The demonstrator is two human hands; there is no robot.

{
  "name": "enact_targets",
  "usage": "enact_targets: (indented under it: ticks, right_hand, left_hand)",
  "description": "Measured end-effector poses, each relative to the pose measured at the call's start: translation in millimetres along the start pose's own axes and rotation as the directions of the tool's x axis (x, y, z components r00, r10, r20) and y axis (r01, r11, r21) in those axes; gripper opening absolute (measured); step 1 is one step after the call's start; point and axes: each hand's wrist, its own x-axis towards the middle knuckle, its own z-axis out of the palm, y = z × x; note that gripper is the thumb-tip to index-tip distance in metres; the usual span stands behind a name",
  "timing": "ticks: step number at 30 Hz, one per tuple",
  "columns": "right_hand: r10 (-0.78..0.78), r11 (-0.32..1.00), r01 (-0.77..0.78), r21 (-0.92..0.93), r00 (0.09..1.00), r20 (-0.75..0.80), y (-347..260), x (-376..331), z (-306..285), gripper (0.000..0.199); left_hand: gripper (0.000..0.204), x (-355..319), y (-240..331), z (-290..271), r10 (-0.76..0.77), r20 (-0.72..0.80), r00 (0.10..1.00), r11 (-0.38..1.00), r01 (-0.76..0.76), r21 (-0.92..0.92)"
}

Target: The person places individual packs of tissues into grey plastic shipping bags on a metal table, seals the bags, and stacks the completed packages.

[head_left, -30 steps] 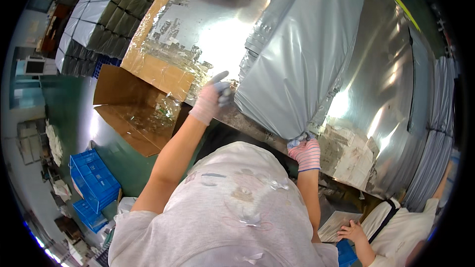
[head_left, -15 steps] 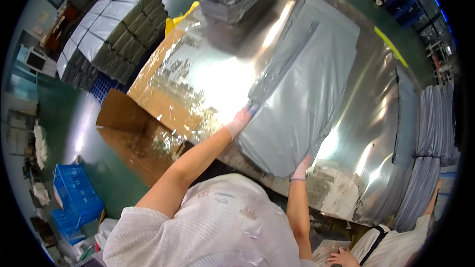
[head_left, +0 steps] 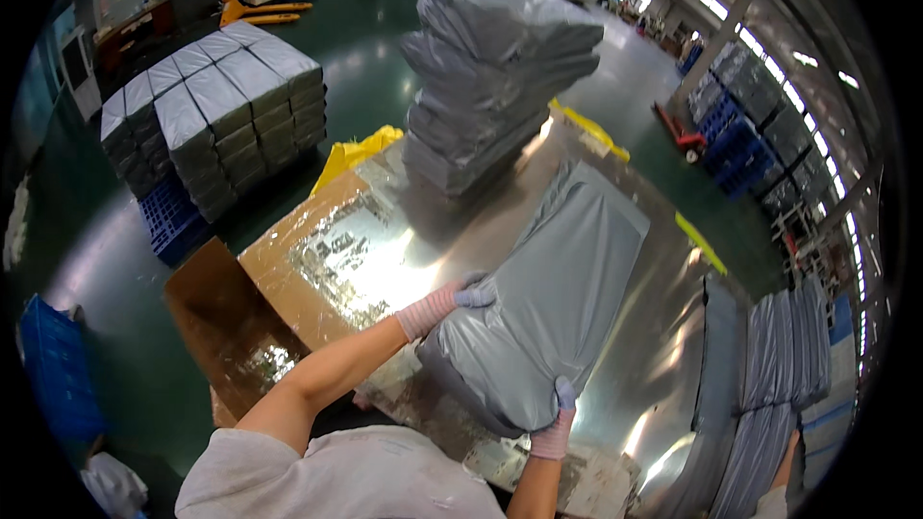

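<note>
A large grey plastic-wrapped bundle (head_left: 548, 298) lies slanted on the shiny metal tabletop (head_left: 663, 327). My left hand (head_left: 450, 308), in a pink glove with grey-blue fingers, grips its left edge near the close end. At the close right corner, my right hand (head_left: 555, 423) is closed on the same bundle, thumb on top and the other fingers hidden beneath. The near end looks thick and rounded, and its upper sheet is creased between my hands. Beyond it stands a tall, uneven stack of grey bundles (head_left: 490, 86).
A cardboard box (head_left: 226, 317) adjoins the table's left side. Flat grey bundles (head_left: 784, 346) are piled along the right, with another person's arm (head_left: 786, 461) beside them. Wrapped stacks (head_left: 231, 106) sit on a blue pallet (head_left: 173, 216). Yellow material (head_left: 356, 156) hangs at the far edge.
The view has tilted up, showing more of the hall. The long fold along the bundle's left side no longer shows. Both hands remain on the bundle, and its near end now looks thicker.
</note>
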Motion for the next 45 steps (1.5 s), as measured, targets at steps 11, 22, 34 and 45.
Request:
enact_targets:
  ticks: [11, 22, 34, 45]
  right_hand:
    - [-0.361, 0.865, 0.455, -0.213, 0.857, 0.368, -58, 16, 86, 0.068]
    - [-0.484, 0.812, 0.584, -0.014, 0.686, 0.543, -202, 141, 449, 0.043]
    - [-0.402, 0.483, 0.474, -0.736, 0.867, 0.294, -162, 326, 543, 0.049]
    - [-0.485, -0.805, 0.451, -0.386, -0.126, 0.865, -89, 304, 549, 0.055]
  left_hand:
    - [0.086, -39, 170, 12, 0.496, 0.08, 0.865, 0.862, -0.501, 0.074]
    - [0.04, 90, 477, -25, 0.372, 0.43, 0.822, 0.889, -0.45, 0.091]
    - [0.047, 202, 454, -228, 0.864, -0.133, 0.485, 0.39, -0.48, 0.785]
    - [0.098, 241, 291, -312, 0.766, -0.25, 0.593, 0.434, -0.189, 0.881]
